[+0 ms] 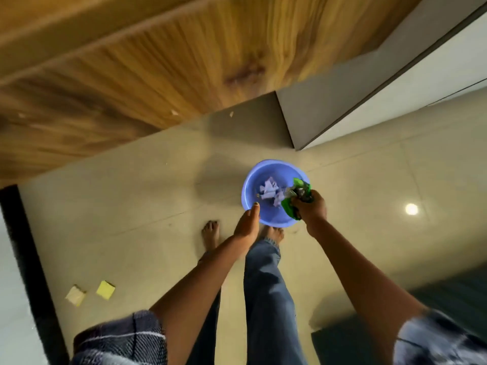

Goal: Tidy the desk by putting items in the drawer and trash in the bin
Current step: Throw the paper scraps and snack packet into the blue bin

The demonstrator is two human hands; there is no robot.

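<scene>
Head view, near to far from the blue bin (274, 167): two yellow sticky pads (105, 290) lying on the floor well short of it and to its left; left hand (247, 222) at its near rim, fingers straight and relaxed, grasping nothing; right hand (312, 206) just over its right rim, fingers clenched round a crumpled green wrapper (288, 205); crumpled pale paper (268, 191) already inside. Risk, as a judgement: wrapper let go so close to the rim could slip outside onto the floor. Wrapper's long axis roughly parallel to that right rim, upper end pointing away from the person; too crumpled and blurred for more.
</scene>
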